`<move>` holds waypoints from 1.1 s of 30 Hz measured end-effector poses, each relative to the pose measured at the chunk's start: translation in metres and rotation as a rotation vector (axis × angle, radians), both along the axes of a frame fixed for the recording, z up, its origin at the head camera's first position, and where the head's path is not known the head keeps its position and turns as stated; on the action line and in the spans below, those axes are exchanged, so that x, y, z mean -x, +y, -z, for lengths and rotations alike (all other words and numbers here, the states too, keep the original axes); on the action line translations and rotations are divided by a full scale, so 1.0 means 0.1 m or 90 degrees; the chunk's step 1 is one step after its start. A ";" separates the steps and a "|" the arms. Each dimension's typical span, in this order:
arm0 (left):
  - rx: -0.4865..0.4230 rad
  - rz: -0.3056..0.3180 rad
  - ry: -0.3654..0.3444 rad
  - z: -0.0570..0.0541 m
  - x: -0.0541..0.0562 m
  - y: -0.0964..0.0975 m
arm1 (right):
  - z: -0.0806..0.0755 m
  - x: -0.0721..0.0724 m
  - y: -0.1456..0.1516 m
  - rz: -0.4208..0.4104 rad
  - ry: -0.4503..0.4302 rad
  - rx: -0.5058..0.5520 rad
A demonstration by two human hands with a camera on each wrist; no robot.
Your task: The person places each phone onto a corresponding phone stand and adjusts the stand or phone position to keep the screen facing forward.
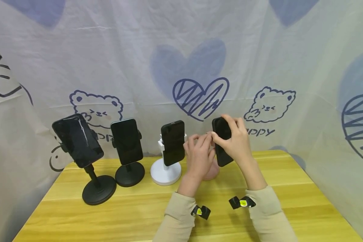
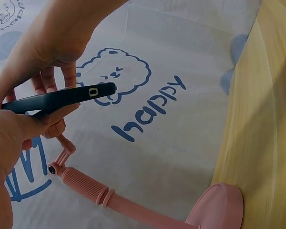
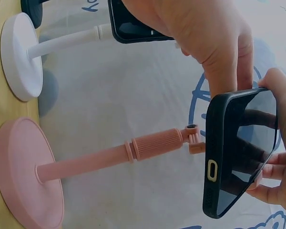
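Note:
My right hand (image 1: pixel 237 139) grips a black-cased smartphone (image 1: pixel 222 141) by its edges, thumb on one side and fingers on the other. The phone stands nearly upright at the head of a pink phone stand (image 3: pixel 157 144), whose jointed neck rises from a round base (image 3: pixel 26 176). From the other side my left hand (image 1: pixel 198 156) reaches behind the phone's left edge, its bent fingers on the stand's clamp (image 2: pixel 55 129). Those fingertips are partly hidden by the phone. The phone's charging port (image 3: pixel 212 170) faces down towards the table.
To the left, a white phone stand (image 1: pixel 165 173) and two black stands (image 1: pixel 130 174) (image 1: pixel 99 190) each hold a dark-screened phone. The stands are in a row on a wooden table (image 1: pixel 133 215). A printed curtain (image 1: pixel 139 67) hangs close behind.

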State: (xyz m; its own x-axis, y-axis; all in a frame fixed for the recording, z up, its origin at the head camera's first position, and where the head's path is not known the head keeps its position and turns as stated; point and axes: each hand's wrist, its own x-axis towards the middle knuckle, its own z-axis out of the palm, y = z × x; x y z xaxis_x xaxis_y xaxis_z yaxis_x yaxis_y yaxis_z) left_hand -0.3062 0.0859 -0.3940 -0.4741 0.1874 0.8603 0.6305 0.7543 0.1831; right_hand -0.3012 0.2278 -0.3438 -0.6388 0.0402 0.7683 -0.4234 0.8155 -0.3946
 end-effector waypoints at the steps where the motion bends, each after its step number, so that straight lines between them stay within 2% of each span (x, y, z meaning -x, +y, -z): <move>1: -0.001 0.000 -0.001 0.00 0.00 0.00 | 0.00 0.00 0.00 0.001 0.001 -0.001; 17: 0.008 -0.029 -0.001 0.02 0.01 -0.03 | 0.01 0.01 -0.09 0.002 0.021 -0.023; 33: 0.036 -0.052 0.042 -0.01 -0.01 -0.05 | 0.00 0.06 0.00 -0.038 0.020 -0.004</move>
